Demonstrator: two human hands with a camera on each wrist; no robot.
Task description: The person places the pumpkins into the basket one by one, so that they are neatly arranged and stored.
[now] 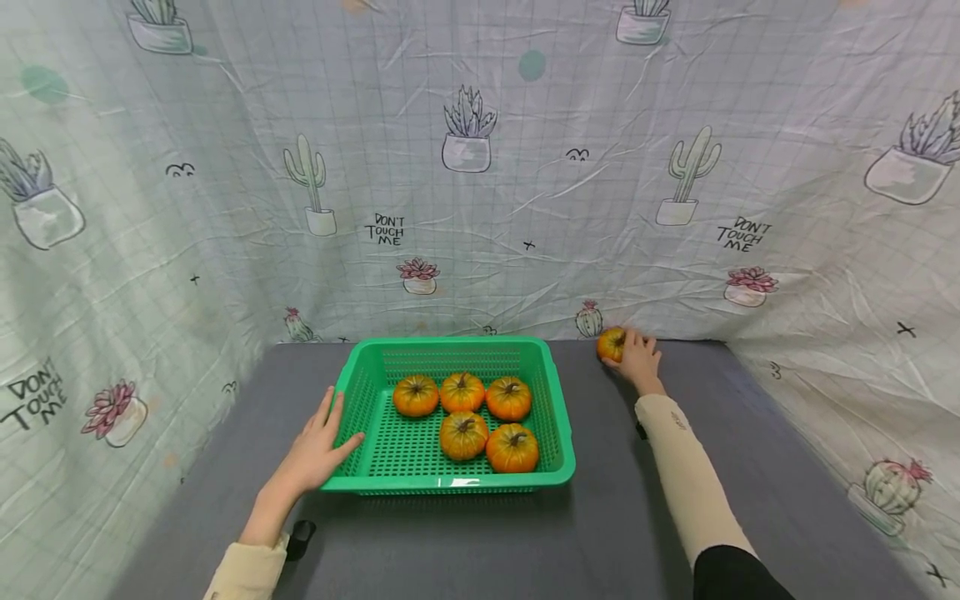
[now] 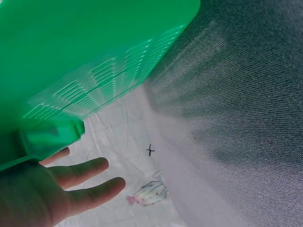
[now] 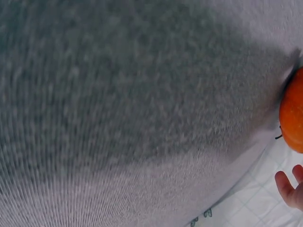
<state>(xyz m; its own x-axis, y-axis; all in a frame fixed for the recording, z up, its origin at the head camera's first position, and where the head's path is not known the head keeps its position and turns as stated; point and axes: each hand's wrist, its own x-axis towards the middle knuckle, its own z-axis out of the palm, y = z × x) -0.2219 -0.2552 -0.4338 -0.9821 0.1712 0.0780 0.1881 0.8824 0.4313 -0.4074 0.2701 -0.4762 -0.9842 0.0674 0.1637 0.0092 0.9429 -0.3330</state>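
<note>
A green plastic basket (image 1: 450, 482) sits on the table with several small orange pumpkins (image 1: 462, 435) inside, grouped toward its middle and right. My left hand (image 1: 315, 450) rests against the basket's left rim with its fingers spread, and the left wrist view has those fingers stretched out beside the basket's wall (image 2: 94, 90). At the back right, against the curtain, my right hand (image 1: 640, 360) holds another small pumpkin (image 1: 611, 343), thumb in front and fingers at its right side. The right wrist view cuts off this pumpkin (image 3: 293, 113); two fingertips (image 3: 284, 184) stand apart from it.
A dark grey cloth covers the table (image 1: 450, 550). Behind and along both sides hangs a pale curtain (image 1: 480, 208) printed with cacti and succulents, meeting the table's back edge just behind the basket.
</note>
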